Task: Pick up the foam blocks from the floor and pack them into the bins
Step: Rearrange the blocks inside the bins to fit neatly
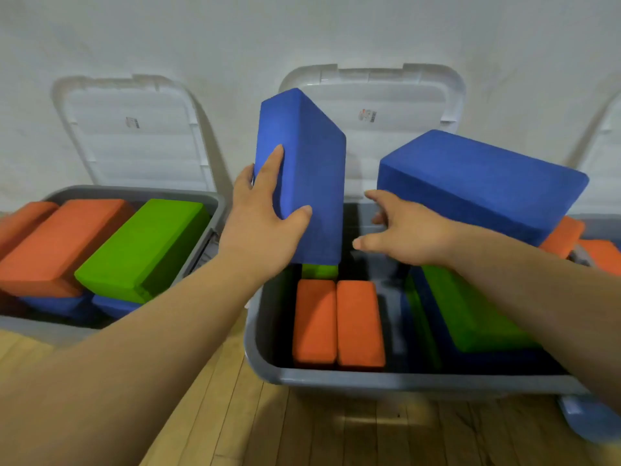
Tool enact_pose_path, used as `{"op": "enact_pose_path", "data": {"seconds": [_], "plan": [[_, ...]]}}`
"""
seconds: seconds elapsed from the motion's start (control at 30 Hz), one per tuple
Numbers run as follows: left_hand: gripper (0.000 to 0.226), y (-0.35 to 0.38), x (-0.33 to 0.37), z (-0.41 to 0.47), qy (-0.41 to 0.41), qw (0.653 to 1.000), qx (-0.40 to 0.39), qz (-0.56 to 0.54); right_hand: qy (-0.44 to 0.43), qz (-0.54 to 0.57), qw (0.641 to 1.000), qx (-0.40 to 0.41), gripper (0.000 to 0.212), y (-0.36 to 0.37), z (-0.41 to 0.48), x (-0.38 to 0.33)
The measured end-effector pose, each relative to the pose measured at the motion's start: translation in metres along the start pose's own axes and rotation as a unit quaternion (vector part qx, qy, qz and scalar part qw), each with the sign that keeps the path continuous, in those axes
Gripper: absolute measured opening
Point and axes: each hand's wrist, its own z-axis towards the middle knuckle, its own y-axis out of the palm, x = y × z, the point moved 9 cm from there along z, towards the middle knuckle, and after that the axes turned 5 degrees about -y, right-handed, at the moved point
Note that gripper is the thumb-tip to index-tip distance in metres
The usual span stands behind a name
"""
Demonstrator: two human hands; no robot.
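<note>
Head view: packing step, left hand (265,213) with grip clamped on an upright blue block (302,163) above the middle bin (369,381), right hand (406,230), fingers apart, beside a tilted blue block (480,183); next, probably lower the upright one into the dark gap beside the orange blocks (337,321).

Single head-worn wide-angle view, forward and down; close above the middle bin (403,381); wall (302,28) behind, floor (302,432) beneath

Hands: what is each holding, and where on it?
Left hand grips the upright blue block near its lower end. Right hand reaches the corner of the tilted blue block; hold cannot be told.
</note>
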Motion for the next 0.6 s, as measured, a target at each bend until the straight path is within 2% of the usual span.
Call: {"op": "enact_pose_path", "data": {"seconds": [0.13, 0.2, 0.27, 0.33, 0.43, 0.5, 0.6], "plan": [[0.085, -0.017, -0.001, 0.0, 0.006, 0.99, -0.089, -0.11, -0.123, 0.026, 0.973, 0.192, 0.089, -0.064, -0.012, -0.032], [0.084, -0.022, -0.002, -0.003, -0.011, 0.979, -0.142, -0.145, -0.165, 0.002, 0.957, 0.24, 0.093, -0.086, -0.018, -0.042], [0.084, -0.025, 0.005, -0.008, -0.014, 0.962, -0.194, -0.193, -0.176, -0.003, 0.959, 0.222, 0.104, -0.099, -0.016, -0.044], [0.083, -0.027, 0.016, -0.013, -0.008, 0.947, -0.238, -0.216, -0.167, 0.035, 0.975, 0.142, 0.11, -0.099, -0.012, -0.044], [0.083, -0.03, 0.032, -0.016, 0.005, 0.933, -0.278, -0.23, -0.182, 0.128, 0.974, 0.029, 0.096, -0.09, -0.013, -0.042], [0.083, -0.031, 0.037, -0.016, 0.008, 0.93, -0.289, -0.228, -0.191, 0.168, 0.967, -0.001, 0.083, -0.089, -0.02, -0.043], [0.082, -0.027, 0.038, -0.016, 0.017, 0.924, -0.311, -0.223, -0.197, 0.169, 0.965, -0.023, 0.085, -0.094, -0.033, -0.05]]}}
